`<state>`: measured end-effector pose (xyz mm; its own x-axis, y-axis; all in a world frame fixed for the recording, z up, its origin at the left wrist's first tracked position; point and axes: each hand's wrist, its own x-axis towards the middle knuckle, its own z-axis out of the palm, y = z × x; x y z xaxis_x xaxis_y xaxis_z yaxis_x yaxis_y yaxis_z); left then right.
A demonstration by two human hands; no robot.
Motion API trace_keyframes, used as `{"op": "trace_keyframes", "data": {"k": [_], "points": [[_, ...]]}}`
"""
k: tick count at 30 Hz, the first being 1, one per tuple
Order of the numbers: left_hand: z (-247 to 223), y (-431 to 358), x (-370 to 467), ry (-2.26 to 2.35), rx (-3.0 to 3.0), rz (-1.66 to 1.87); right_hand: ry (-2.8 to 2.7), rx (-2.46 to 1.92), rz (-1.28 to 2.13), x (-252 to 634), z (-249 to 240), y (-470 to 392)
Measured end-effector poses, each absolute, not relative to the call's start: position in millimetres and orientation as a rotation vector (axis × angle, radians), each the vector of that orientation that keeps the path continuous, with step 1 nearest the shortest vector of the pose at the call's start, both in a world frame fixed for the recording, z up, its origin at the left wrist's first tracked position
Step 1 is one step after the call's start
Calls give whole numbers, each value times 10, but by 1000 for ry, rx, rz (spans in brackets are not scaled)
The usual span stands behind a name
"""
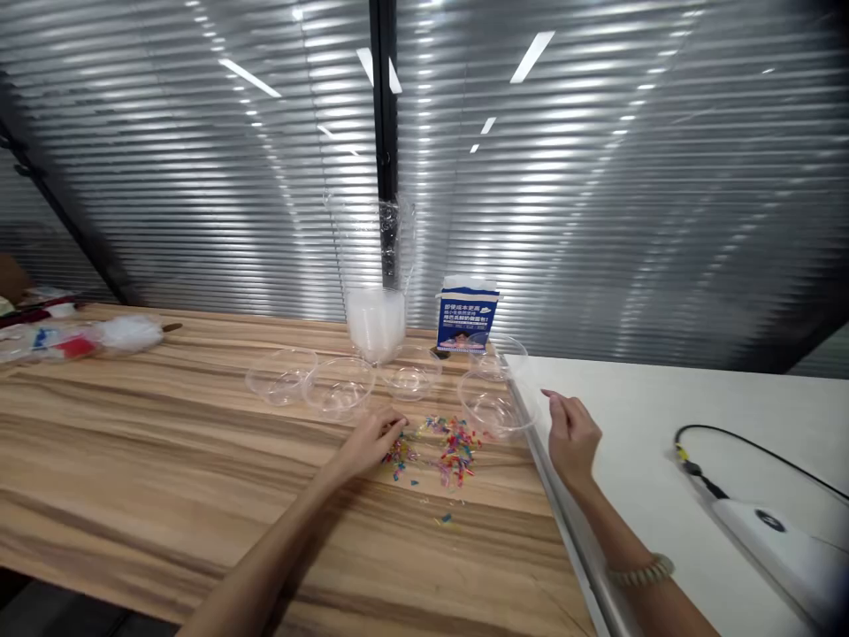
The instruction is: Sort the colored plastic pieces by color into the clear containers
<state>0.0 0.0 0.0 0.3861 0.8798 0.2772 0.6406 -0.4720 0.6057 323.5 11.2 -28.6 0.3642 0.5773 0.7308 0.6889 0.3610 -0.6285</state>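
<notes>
With straight ahead of the seated worker as twelve and the main scatter of colourful bits [457, 449] as the clock's centre, the nearest thing I see is a stray blue bit [447, 518] at six o'clock. The bits lie loose on the wooden table [199, 451], a smaller patch at nine. They look thin and nearly weightless, smooth, perhaps a little springy; I expect them to slip or cling to skin. A fingertip pinch at a flake's edges would suit. The larger patch runs roughly twelve to six; single flakes point every way, too small to read an axis.

At nine, the left hand [375, 436] dips to the smaller patch, fingers curled inward; I can't tell whether they pinch a flake. At three, the right hand [574, 435] is over the white tabletop [637, 398], thumb and fingers bunched towards ten; whether anything sits between them I can't tell.

Farther off, a clear bowl [497, 414] stands at one, near the right hand, another behind it. Three more bowls spread from ten to eleven. Beyond, a blue box [466, 318] stands at twelve.
</notes>
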Motion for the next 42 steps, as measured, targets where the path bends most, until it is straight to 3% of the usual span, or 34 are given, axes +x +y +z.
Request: {"op": "trace_keyframes", "data": {"k": [14, 26, 42], "points": [[-72, 154, -124, 1109, 2274, 751, -1362, -1624, -275, 3768, -192, -156], [-77, 153, -288, 1079, 2191, 552, -1754, -854, -631, 2765, -13, -79], [-163, 187, -156, 1197, 2016, 716, -1677, -1260, -525, 3086, -208, 39]]}}
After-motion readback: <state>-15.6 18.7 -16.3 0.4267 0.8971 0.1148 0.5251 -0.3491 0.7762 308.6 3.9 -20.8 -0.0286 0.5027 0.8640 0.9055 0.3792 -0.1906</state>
